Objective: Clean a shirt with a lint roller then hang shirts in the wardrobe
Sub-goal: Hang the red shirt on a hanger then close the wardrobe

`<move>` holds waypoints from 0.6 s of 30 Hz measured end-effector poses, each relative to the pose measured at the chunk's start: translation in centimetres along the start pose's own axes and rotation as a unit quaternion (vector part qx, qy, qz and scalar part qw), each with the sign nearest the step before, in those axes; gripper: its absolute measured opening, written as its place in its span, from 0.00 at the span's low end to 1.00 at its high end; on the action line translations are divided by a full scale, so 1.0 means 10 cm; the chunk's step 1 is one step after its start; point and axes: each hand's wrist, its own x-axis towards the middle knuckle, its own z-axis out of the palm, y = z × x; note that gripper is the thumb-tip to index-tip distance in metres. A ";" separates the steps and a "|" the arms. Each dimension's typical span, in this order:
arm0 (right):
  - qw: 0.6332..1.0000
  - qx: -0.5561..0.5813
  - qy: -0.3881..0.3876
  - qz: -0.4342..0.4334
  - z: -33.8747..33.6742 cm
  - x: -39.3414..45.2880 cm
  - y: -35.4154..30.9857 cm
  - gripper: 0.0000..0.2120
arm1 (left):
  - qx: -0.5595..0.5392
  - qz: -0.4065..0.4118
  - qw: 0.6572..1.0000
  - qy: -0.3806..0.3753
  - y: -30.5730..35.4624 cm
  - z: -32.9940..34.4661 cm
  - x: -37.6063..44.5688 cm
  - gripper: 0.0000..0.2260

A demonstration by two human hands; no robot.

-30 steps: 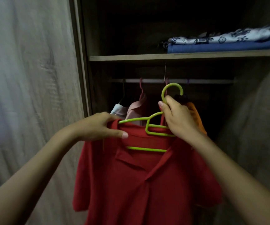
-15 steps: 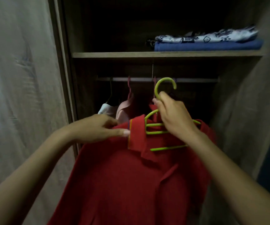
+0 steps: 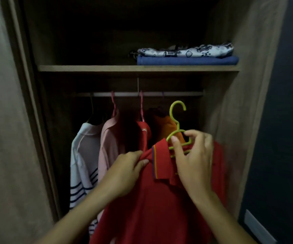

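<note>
A red polo shirt (image 3: 152, 205) hangs on a green plastic hanger (image 3: 175, 118) in front of the open wardrobe. My right hand (image 3: 193, 159) grips the hanger just below its hook. The hook sits below the wardrobe rail (image 3: 177, 94), clear of it. My left hand (image 3: 124, 173) pinches the shirt's left shoulder beside the raised collar. The lint roller is out of sight.
On the rail hang a white striped shirt (image 3: 84, 161), a pink shirt (image 3: 107, 147), another red shirt (image 3: 142, 134) and an orange one (image 3: 166, 127). Folded clothes (image 3: 186, 57) lie on the shelf (image 3: 107, 68) above. The wardrobe's side walls flank the opening.
Both hands have carried the shirt and hanger rightward and into the wardrobe, near the rail's right end. The shirt has turned, its collar now facing me edge-on.
</note>
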 end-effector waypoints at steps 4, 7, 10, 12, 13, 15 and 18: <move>0.962 0.004 -0.232 0.144 -0.10 0.12 0.10 0.20 | -0.052 -0.033 0.998 0.029 0.19 0.33 0.21 0.07; 0.949 0.078 -0.226 0.208 -0.02 0.23 0.30 0.24 | -0.092 -0.028 0.995 0.032 0.34 0.53 0.33 0.05; 0.935 0.159 -0.186 0.256 0.08 0.26 0.46 0.20 | -0.140 0.036 0.987 -0.073 0.40 0.65 0.45 0.09; 0.943 0.162 -0.125 0.262 0.09 0.32 0.57 0.09 | -0.274 0.049 0.925 -0.260 0.36 0.71 0.52 0.20; 0.942 0.170 -0.104 0.271 0.10 0.35 0.64 0.04 | -0.343 0.020 0.881 -0.325 0.34 0.72 0.58 0.23; 0.932 0.195 -0.093 0.292 0.12 0.42 0.82 0.09 | -0.405 -0.020 0.853 -0.328 0.28 0.75 0.74 0.23; 0.923 0.203 -0.095 0.314 0.16 0.57 1.04 0.13 | -0.281 -0.032 0.958 -0.039 0.23 0.82 1.09 0.13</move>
